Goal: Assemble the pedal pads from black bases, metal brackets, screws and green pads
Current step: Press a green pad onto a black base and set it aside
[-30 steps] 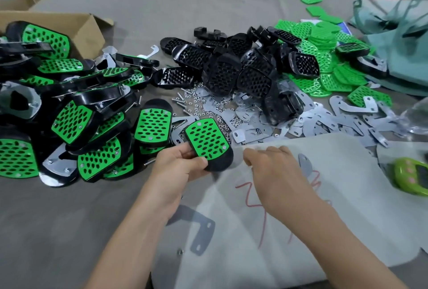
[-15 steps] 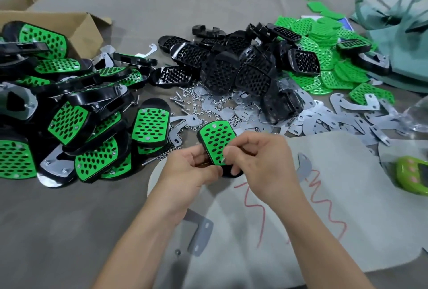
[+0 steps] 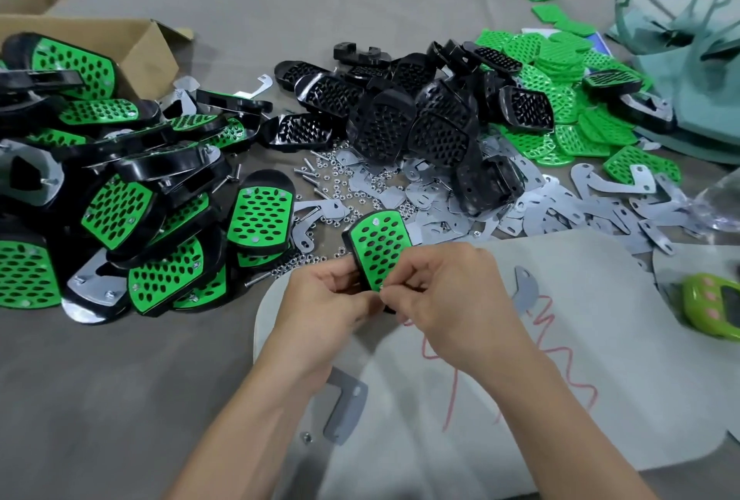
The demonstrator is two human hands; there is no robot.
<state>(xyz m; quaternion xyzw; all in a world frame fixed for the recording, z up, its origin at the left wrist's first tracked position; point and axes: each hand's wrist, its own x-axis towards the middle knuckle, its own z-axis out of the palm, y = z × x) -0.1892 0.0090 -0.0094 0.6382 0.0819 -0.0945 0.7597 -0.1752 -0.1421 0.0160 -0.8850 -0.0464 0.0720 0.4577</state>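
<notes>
A pedal pad [image 3: 378,249], green perforated pad set in a black base, stands tilted above the pale mat. My left hand [image 3: 324,299] grips its lower left edge. My right hand [image 3: 444,287] pinches at its lower right corner, where a small silvery screw tip shows. A heap of bare black bases [image 3: 416,119] lies behind, loose green pads [image 3: 560,99] to the right of it, flat metal brackets [image 3: 540,211] in front, and small screws and nuts [image 3: 340,183] scattered near the middle. One bracket [image 3: 344,407] lies on the mat under my left forearm.
Finished green-and-black pedal pads [image 3: 132,199] are heaped at the left, beside an open cardboard box [image 3: 132,47]. A pale mat [image 3: 600,379] with a red squiggle covers the near right. A green toy-like gadget [image 3: 712,305] sits at the right edge, teal plastic parts [image 3: 688,59] behind it.
My right hand came up from the mat to the pad's lower corner and now pinches there. The pad swung from lying flat-tilted left to standing more upright between both hands.
</notes>
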